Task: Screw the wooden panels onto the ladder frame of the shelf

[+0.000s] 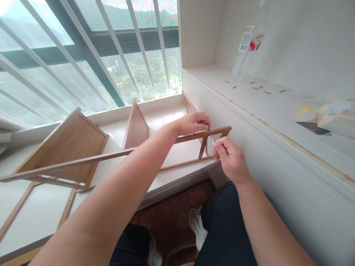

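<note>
A light wooden shelf frame (91,159) lies on its side across the white window ledge (166,118), with upright panels rising from it. My left hand (192,123) grips the frame's top rail near its right end. Just below that rail, my right hand (231,159) pinches a thin metal tool (212,139), whose tip points up at the joint where the rail meets a short upright. The tool's lower part is hidden in my fingers.
A clear plastic bottle (245,51) stands on the white shelf (249,99) at right, with several small screws (260,88) scattered near it and a yellow-white packet (330,114) further along. Window bars (116,48) fill the background. My knees and white shoes (198,225) are below.
</note>
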A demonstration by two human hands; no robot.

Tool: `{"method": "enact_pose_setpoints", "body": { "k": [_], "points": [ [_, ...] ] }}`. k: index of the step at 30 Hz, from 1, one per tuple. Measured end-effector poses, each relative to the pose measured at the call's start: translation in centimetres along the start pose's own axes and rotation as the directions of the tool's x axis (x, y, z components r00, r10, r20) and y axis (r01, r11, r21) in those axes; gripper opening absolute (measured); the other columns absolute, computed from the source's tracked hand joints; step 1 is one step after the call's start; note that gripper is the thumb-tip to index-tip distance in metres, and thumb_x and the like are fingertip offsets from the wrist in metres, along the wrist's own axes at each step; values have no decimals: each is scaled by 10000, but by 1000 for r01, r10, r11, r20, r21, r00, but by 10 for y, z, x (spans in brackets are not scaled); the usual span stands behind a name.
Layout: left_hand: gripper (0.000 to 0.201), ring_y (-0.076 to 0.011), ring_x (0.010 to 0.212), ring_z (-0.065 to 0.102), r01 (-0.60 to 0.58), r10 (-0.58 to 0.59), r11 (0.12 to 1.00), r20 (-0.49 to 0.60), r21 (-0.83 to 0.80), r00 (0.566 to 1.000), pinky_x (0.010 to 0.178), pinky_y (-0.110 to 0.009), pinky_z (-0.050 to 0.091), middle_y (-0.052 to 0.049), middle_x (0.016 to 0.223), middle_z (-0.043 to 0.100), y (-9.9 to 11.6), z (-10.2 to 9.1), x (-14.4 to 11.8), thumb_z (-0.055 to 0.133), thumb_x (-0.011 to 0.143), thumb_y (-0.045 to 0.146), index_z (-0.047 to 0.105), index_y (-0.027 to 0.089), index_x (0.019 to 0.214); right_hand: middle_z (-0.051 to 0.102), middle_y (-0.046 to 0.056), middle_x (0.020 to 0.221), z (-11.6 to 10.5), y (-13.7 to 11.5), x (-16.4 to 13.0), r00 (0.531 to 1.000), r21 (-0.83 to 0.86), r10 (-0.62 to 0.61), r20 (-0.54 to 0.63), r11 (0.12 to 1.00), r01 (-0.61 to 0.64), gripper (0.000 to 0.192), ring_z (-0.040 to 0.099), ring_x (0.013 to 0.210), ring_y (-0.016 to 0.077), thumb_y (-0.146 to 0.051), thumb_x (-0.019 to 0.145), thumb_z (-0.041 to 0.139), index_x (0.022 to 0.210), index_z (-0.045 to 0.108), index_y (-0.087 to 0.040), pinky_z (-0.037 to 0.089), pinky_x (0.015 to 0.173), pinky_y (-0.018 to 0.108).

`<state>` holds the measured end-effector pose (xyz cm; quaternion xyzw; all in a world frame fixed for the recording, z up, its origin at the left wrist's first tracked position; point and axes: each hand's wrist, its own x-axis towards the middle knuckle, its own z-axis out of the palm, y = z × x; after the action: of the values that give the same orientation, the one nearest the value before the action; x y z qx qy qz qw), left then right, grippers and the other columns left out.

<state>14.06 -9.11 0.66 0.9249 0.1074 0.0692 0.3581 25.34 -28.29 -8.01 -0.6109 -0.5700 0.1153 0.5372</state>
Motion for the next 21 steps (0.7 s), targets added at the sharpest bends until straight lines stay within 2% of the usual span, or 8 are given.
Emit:
{"method": "enact_pose_setpoints", "body": {
  "k": [8, 11, 16, 21],
  "points": [
    [213, -181, 932, 635, 15, -15, 1000, 7, -7, 1000, 727, -251, 553, -82, 1086, 656, 1, -1, 0, 577, 853, 266, 702, 157, 986, 624, 2, 743, -11, 5, 0, 995, -104, 7, 103, 995, 3, 282, 588, 650, 160, -414, 1040, 463, 855, 577, -234, 464, 671, 280],
    [217, -171, 903, 635, 17, -17, 1000, 12, 12, 1000, 735, -251, 550, -79, 1075, 655, 2, -1, 0, 571, 856, 262, 703, 155, 992, 632, 7, 746, -15, 8, 0, 995, -114, 7, 101, 994, 5, 278, 596, 665, 166, -411, 1036, 469, 861, 592, -233, 477, 681, 283],
    [219, -172, 906, 636, -4, 4, 1000, 13, 12, 1000, 737, -243, 546, -74, 1060, 658, 0, -1, 1, 573, 854, 270, 706, 161, 989, 646, 8, 746, -19, 16, 1, 999, -59, 18, 47, 998, -15, 273, 592, 631, 166, -459, 1017, 508, 890, 613, -241, 493, 656, 288],
    [226, -176, 907, 634, 3, -3, 1000, 9, -3, 1000, 697, -232, 542, -84, 1065, 657, -1, 0, 2, 580, 850, 280, 707, 155, 989, 652, 3, 731, -18, 25, 2, 996, 81, 79, 28, 993, -81, 299, 599, 619, 163, -517, 993, 541, 891, 604, -243, 509, 621, 285]
  ]
}}
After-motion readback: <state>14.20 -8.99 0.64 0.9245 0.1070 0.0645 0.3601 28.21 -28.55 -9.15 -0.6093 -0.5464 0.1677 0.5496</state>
